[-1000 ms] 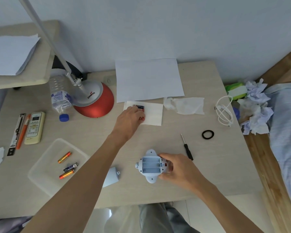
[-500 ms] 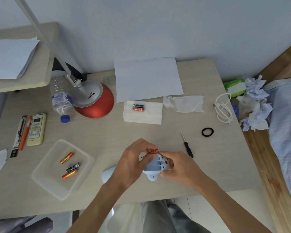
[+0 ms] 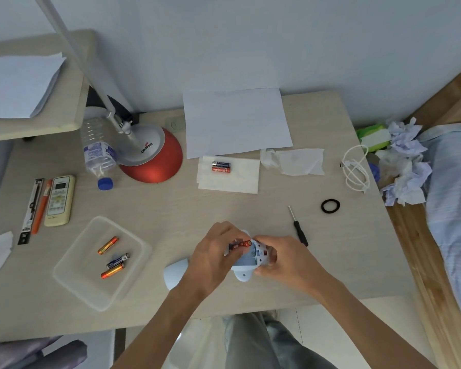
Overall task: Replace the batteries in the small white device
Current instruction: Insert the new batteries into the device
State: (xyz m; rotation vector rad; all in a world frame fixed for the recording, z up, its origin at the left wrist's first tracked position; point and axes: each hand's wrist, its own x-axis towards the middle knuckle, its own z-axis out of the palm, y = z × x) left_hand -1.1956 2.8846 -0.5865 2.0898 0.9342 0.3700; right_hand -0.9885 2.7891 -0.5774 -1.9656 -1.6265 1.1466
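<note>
Small white plastic device (image 3: 246, 265) sits near the front edge of the pale wooden worktop (image 3: 224, 209), open battery bay up, held between both hands. Right hand (image 3: 282, 258) grips its right side, fingers curled round it. Left hand (image 3: 213, 255) pinches a red cylindrical battery (image 3: 242, 244) at the bay's far slot. Two spare batteries (image 3: 221, 166) lie on a white tissue (image 3: 229, 179), well apart.

The pale wooden desk (image 3: 171, 209) carries a red lamp base (image 3: 155, 161) far left, a clear tray (image 3: 91, 280) near left, a screwdriver (image 3: 298, 228) right, and possibly a white battery cover (image 3: 174, 272) near.
</note>
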